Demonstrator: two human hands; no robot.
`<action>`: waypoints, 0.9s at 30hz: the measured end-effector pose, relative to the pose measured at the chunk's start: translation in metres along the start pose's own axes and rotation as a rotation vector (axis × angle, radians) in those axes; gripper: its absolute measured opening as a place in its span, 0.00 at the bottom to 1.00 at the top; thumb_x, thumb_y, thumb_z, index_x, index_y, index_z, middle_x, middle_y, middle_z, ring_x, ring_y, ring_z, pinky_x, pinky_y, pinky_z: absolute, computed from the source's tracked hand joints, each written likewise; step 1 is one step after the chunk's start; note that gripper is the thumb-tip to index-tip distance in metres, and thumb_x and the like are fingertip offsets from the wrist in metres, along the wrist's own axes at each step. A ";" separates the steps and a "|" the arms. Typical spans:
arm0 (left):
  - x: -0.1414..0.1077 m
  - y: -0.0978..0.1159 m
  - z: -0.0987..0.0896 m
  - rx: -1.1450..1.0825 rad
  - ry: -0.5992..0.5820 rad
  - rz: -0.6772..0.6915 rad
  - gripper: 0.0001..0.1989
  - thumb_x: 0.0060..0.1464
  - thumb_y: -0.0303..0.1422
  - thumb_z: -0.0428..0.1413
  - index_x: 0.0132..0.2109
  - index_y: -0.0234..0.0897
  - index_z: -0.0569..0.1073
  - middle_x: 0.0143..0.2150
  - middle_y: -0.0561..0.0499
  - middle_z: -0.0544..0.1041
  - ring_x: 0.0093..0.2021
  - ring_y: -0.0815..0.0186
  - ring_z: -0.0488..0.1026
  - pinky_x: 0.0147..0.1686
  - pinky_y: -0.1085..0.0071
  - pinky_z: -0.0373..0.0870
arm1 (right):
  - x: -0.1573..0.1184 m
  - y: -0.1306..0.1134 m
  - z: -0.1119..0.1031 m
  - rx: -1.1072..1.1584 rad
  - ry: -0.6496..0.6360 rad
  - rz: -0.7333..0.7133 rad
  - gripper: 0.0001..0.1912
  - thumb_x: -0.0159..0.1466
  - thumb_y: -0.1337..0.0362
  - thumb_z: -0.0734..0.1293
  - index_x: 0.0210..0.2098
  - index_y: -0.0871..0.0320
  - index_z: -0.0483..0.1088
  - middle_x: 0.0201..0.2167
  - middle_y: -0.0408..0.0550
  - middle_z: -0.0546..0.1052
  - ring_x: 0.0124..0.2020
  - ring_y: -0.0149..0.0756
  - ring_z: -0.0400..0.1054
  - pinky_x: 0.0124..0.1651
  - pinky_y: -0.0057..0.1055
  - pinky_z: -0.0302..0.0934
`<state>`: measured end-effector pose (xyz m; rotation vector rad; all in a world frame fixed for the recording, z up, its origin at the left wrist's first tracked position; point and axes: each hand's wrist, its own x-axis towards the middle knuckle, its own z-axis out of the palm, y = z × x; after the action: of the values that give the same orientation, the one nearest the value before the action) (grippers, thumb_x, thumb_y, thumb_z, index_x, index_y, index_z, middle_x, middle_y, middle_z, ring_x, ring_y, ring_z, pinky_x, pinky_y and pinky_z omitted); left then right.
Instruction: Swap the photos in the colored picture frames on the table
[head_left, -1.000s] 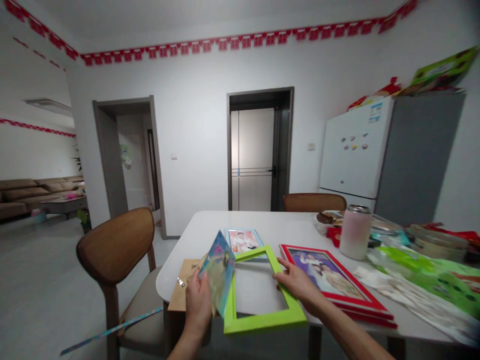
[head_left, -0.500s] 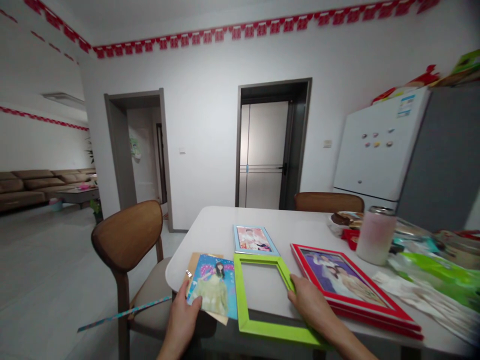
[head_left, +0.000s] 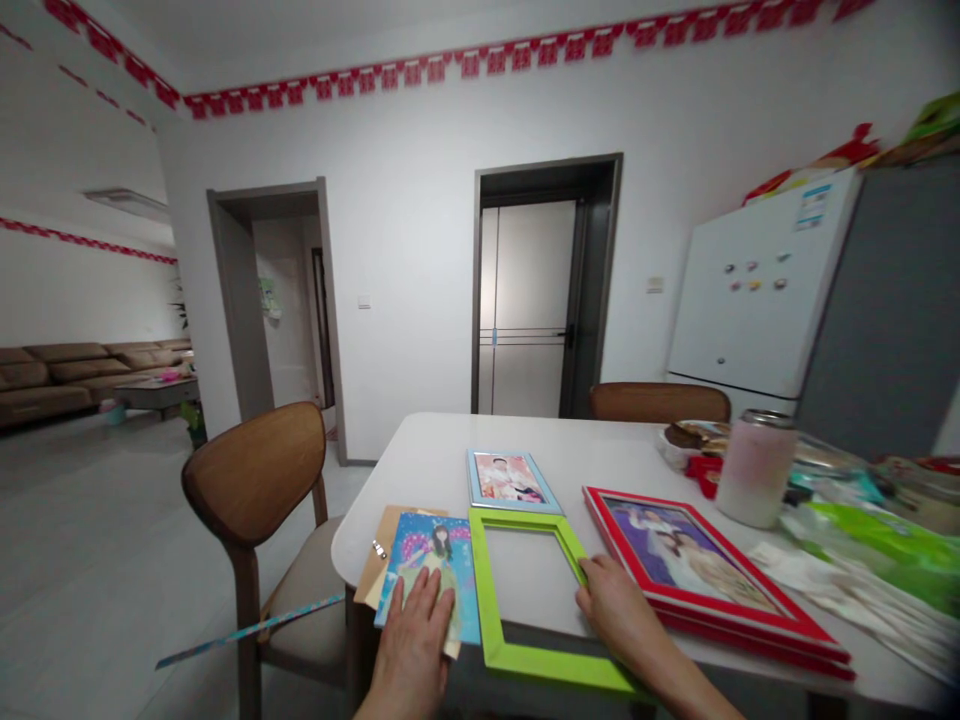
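Observation:
My left hand lies flat, fingers stretched out, on a blue photo print of a person in a pale green dress. Under the print, a brown backing board with a metal clip sticks out to the left. Beside it is a lime green picture frame, through whose opening the tabletop shows. My right hand grips the right side of this frame, the fingers closed round it. Behind it lies a small light blue framed photo. To the right, red picture frames are stacked, the top one holding a photo.
The white table has a pink and white tumbler, white gloves and a green plastic package at its right. A wooden chair stands left, with a patterned strip across it. Another chair is behind the table.
My left hand has let go of the print's left edge and moved right, flat onto its face. More of the brown board shows. My right hand stays on the green frame.

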<state>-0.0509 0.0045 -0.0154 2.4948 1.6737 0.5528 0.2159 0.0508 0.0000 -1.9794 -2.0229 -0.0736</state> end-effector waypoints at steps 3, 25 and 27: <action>0.003 -0.002 0.004 0.003 -0.006 -0.020 0.32 0.38 0.24 0.46 0.55 0.40 0.59 0.59 0.52 0.54 0.60 0.64 0.46 0.57 0.60 0.35 | -0.001 0.000 0.001 0.014 0.005 0.004 0.15 0.52 0.74 0.55 0.37 0.70 0.67 0.36 0.60 0.69 0.40 0.41 0.63 0.45 0.31 0.54; 0.015 0.001 -0.042 0.142 0.101 0.067 0.27 0.41 0.19 0.44 0.51 0.39 0.64 0.53 0.51 0.65 0.54 0.63 0.60 0.53 0.63 0.56 | -0.001 0.001 0.003 0.282 0.145 -0.020 0.21 0.49 0.74 0.56 0.42 0.65 0.67 0.41 0.56 0.70 0.45 0.37 0.63 0.49 0.28 0.52; 0.018 -0.002 -0.049 0.090 0.183 0.078 0.26 0.42 0.20 0.43 0.50 0.39 0.65 0.52 0.49 0.67 0.52 0.63 0.62 0.51 0.64 0.58 | -0.002 -0.003 0.000 0.325 0.176 -0.004 0.22 0.49 0.73 0.56 0.44 0.64 0.66 0.44 0.56 0.69 0.48 0.38 0.61 0.51 0.30 0.51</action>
<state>-0.0630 0.0155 0.0344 2.6559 1.7026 0.7505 0.2131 0.0491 0.0002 -1.7054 -1.7978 0.0731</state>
